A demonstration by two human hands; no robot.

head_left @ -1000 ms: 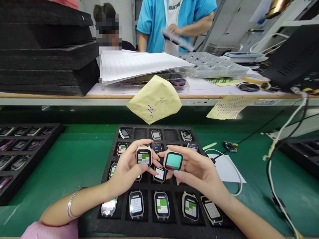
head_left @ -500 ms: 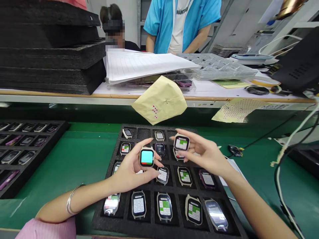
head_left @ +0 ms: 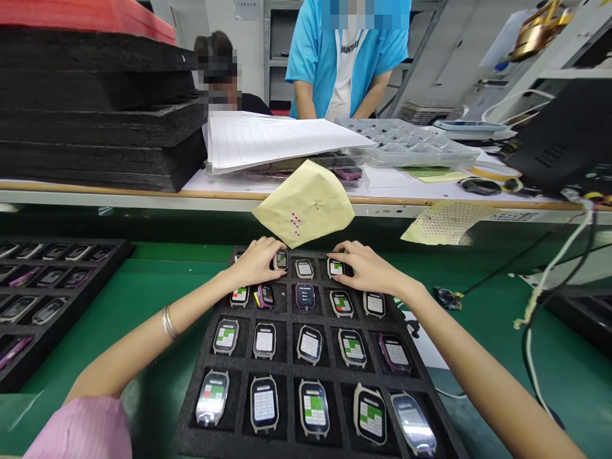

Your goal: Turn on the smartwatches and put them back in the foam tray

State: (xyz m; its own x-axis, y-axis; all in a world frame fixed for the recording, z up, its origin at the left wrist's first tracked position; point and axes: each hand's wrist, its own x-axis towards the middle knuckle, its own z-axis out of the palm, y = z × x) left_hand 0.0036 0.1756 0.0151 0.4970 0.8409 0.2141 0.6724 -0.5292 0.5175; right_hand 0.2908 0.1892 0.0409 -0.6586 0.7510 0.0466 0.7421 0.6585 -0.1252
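Note:
A black foam tray (head_left: 329, 373) with square pockets lies before me, several smartwatches without straps in it, most with lit screens. At its back row, my left hand (head_left: 258, 261) is closed on a smartwatch (head_left: 281, 259), fingers on its far edge and thumb at the near edge. Over another back-row pocket, my right hand (head_left: 366, 264) pinches a second smartwatch (head_left: 336, 268) showing green and white blocks. Between the hands a pale-framed watch (head_left: 304, 269) rests in its pocket. Below it sits a purple watch (head_left: 305, 296) with text on a dark screen.
Another foam tray of watches (head_left: 52, 280) lies at the left. Behind, a shelf holds stacked black foam (head_left: 95, 127), papers (head_left: 282, 137) and a clear plastic tray (head_left: 415, 143). Yellow paper (head_left: 306, 204) hangs off its edge. Cables (head_left: 530, 344) run down the right. Two people are beyond.
Both hands have moved away from me to the tray's back row, lowering the watches they held up into or onto pockets there. The hands are now farther apart.

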